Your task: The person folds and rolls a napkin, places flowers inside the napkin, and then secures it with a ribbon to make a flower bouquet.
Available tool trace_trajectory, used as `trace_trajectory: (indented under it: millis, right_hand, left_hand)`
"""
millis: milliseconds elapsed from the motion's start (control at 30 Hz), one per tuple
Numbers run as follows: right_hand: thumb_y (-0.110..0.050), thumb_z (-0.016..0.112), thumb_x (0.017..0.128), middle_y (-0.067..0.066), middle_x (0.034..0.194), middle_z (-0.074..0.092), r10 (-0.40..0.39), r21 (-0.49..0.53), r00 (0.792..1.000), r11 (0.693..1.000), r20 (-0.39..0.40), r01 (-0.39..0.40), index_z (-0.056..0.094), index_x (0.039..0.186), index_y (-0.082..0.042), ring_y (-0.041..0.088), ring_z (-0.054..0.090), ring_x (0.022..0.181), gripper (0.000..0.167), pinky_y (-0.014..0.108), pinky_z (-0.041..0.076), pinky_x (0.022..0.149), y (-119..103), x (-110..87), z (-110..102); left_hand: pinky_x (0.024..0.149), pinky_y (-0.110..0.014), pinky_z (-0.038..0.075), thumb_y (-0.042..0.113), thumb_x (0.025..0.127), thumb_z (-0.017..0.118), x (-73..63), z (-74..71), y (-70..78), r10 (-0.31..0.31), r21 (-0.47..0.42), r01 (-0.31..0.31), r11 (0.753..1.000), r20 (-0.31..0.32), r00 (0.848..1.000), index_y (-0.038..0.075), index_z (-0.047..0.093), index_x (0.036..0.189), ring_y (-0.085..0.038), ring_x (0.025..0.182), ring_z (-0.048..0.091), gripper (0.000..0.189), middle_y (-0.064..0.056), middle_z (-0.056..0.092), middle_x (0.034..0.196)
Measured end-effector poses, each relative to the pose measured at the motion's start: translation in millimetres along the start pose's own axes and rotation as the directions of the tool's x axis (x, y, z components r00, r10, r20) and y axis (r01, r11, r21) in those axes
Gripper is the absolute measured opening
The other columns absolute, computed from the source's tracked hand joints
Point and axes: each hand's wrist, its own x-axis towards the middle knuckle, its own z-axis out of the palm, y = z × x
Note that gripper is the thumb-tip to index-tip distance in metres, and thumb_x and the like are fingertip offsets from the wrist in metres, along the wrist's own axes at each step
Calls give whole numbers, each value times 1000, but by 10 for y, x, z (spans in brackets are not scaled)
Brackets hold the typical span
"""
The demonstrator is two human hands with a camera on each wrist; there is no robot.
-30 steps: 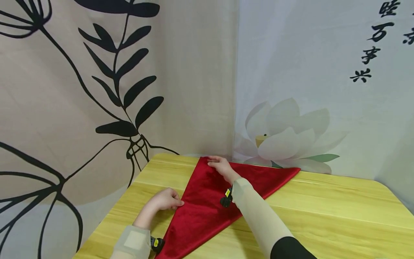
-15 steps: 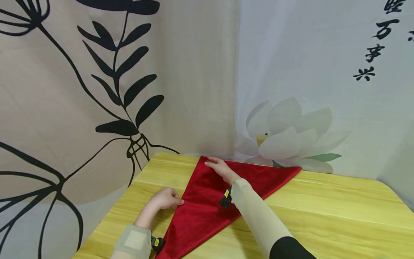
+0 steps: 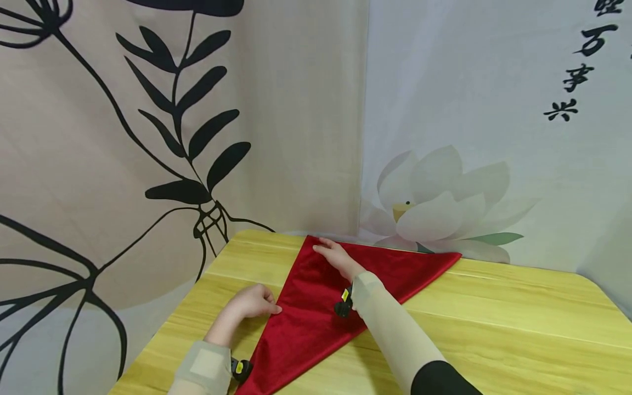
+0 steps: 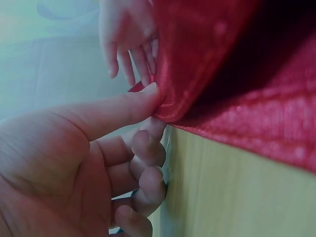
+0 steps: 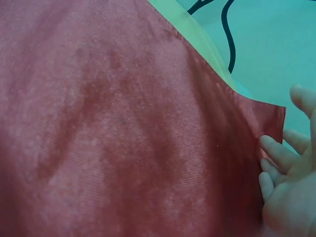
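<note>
One red cloth [image 3: 306, 340] lies as a triangle on one wooden table [image 3: 494, 318], its three corners at twelve, two and between seven and eight o'clock from its middle; two hands and two small black devices [image 3: 343, 308] show. At nine o'clock, the left hand [image 3: 252, 303] pinches the edge between thumb and forefinger. At twelve, the right hand [image 3: 340, 259] has fingers loosely extended, gripping nothing; I cannot tell whether they touch. Compared with a second ago, its fingertips sit slightly nearer the cloth's twelve-o'clock corner; the left pinch is unchanged.
</note>
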Motion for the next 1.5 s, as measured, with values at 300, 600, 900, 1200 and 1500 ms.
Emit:
trace_trajectory:
  millis: [300, 600, 900, 1200, 1500]
  right_hand:
    - [-31, 58, 97, 14, 146, 42, -8, -23, 1000, 1000, -30, 8, 43, 144, -3, 32, 38, 134, 57, 47, 28, 110, 5, -99, -98]
    - [-25, 60, 96, 8, 126, 60, -92, -208, 995, 975, -31, 83, 61, 128, -1, 25, 52, 117, 39, 41, 38, 103, -118, -287, -269]
    - [-22, 63, 94, 3, 115, 66, -121, -397, 986, 905, 113, 156, 65, 120, -1, 19, 58, 104, 34, 36, 44, 94, -210, -629, -495]
    - [-26, 69, 89, 3, 120, 62, -146, -643, 953, 710, 264, 287, 65, 121, -6, 23, 53, 115, 38, 40, 40, 100, -148, -1088, -643]
    - [-32, 70, 86, 4, 128, 56, -130, -723, 952, 624, 277, 295, 62, 125, -12, 25, 46, 123, 45, 52, 36, 100, -150, -1401, -621]
  left_hand:
    - [47, -25, 23, 19, 78, 78, -35, 9, 117, 21, -2, -21, 1000, 31, 999, 15, 43, 57, -10, 48, 28, 41, 7, 33, 52]
    - [47, -25, 21, 21, 78, 78, -8, 49, 151, 39, 38, -39, 998, 16, 999, 17, 39, 55, -9, 48, 25, 45, 7, 30, 51]
    - [47, -25, 20, 22, 78, 79, -39, 72, 64, 7, 35, -7, 999, -28, 1000, 16, 40, 54, -10, 48, 24, 46, 7, 29, 50]
    - [49, -27, 29, 19, 77, 79, -123, 41, 94, 2, 92, 3, 996, -56, 998, 11, 51, 63, -12, 51, 36, 32, 3, 44, 55]
    - [52, -29, 33, 23, 74, 81, -313, 28, 423, 153, 252, -141, 957, -26, 988, 15, 53, 66, -12, 53, 41, 31, 6, 47, 57]
